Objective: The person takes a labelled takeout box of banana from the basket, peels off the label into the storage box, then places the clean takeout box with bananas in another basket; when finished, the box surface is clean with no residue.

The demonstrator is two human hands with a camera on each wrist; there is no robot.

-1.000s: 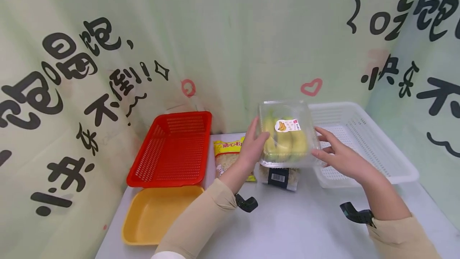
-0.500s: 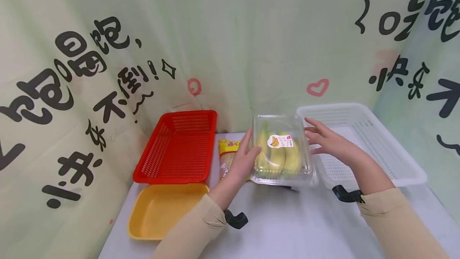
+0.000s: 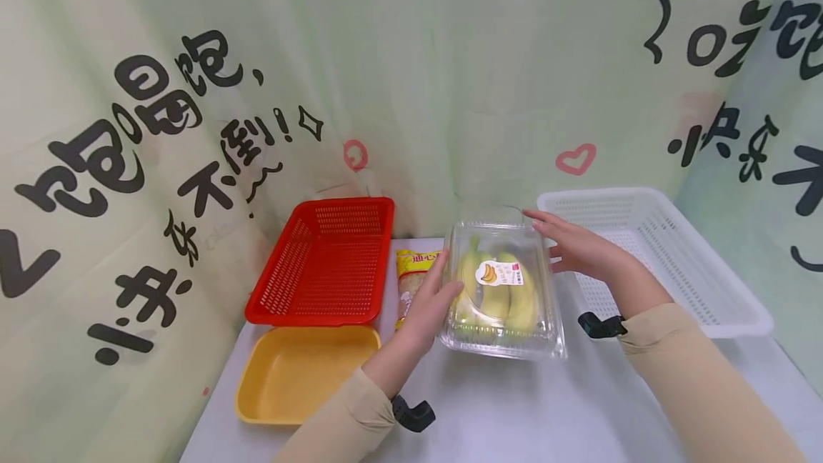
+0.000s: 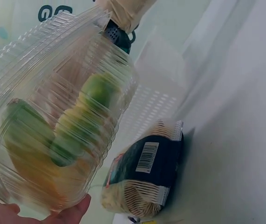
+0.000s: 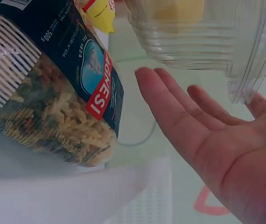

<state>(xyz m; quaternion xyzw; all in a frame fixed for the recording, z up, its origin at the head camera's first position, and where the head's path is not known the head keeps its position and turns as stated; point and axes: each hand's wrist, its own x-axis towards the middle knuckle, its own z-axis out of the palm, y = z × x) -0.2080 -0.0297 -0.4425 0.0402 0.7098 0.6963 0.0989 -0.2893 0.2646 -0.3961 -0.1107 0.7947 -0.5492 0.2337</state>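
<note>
A clear plastic box of bananas (image 3: 504, 288) with a banana sticker on its lid hangs tilted above the table. My left hand (image 3: 427, 306) grips its left side, thumb on the lid's edge and fingers around the wall; the left wrist view shows the fingers under the box (image 4: 53, 158). At the box's upper right edge is my right hand (image 3: 581, 249). In the right wrist view the right hand's fingers (image 5: 179, 105) are nearly straight beside the box, with the thumb at its rim. Through the plastic, green-tipped yellow bananas (image 4: 74, 135) show.
A clear pasta bag with a dark label (image 4: 142, 168) lies behind the box, hidden in the head view. Left of it is a yellow-topped food bag (image 3: 411, 274). A red basket (image 3: 253, 299) and yellow tray (image 3: 247, 399) stand left, a white basket (image 3: 739, 316) right.
The box has come down and nearer, slightly left, with my left hand holding it. My right hand has loosened from its right side and moved up along that edge. The view has shifted a little.
</note>
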